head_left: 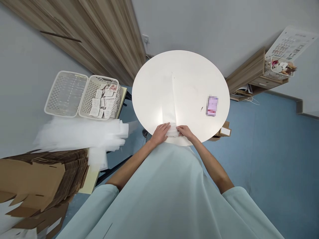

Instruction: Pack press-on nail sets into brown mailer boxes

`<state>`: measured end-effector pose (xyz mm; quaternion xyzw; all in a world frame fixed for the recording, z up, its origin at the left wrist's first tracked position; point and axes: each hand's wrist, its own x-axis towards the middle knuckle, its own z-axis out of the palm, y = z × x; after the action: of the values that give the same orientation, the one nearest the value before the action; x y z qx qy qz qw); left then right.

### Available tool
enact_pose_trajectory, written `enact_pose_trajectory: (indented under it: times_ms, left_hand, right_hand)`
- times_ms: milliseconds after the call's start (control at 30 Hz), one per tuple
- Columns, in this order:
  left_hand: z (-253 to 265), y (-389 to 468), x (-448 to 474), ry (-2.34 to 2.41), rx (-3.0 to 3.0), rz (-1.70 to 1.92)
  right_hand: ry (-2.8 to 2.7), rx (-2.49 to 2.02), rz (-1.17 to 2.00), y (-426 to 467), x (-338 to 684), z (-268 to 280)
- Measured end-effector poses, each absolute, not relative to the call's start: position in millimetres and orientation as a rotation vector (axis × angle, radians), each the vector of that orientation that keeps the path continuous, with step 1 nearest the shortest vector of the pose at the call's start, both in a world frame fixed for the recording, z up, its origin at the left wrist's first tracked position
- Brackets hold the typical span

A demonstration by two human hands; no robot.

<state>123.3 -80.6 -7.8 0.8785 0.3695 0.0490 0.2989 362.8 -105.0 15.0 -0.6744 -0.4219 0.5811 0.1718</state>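
Note:
A long strip of thin white packing foam sheet (168, 99) lies lengthwise on the round white table (191, 69). Its near end looks folded or doubled over at the table's front edge; whether anything is wrapped inside cannot be made out. My left hand (160, 133) rests on the left side of that near end, fingers stretched out flat and pressing down. At the right edge of the same end, my right hand (184, 131) has its fingers closed in a pinch on the sheet.
A blurred pink phone-like item (212, 106) lies at the table's right. To the left are an open white basket (99, 78) with small packets, stacked foam sheets (82, 134) and flattened cardboard boxes (32, 179). A wooden cabinet (249, 73) stands at right, with cardboard boxes (223, 130) below the table.

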Motion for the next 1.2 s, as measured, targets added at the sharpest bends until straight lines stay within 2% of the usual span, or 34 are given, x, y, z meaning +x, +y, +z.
enact_pose_trajectory:
  times_ms: [100,167,300,600,833,1200]
  left_hand:
    - [-7,-77,125,1.02,2.262,0.161]
    - [-6,-74,126,1.032,2.213,0.177]
    - [-4,-66,127,1.033,2.108,0.21]
    - [-2,-60,123,1.288,1.74,0.38]
    - [-6,-44,137,1.582,1.456,0.446]
    - [-8,-28,154,1.752,1.46,0.436]
  right_hand:
    - [-1.62,-1.956,1.229,-113,364,18]
    - [-1.881,-1.898,1.063,-117,363,19]
    - [-2.046,-1.769,1.082,-119,362,21]
    - [-1.676,-1.787,1.201,-95,362,17]
    - [-1.583,-1.861,1.168,-69,353,8]
    - [-1.537,-2.117,1.006,-53,338,-1]
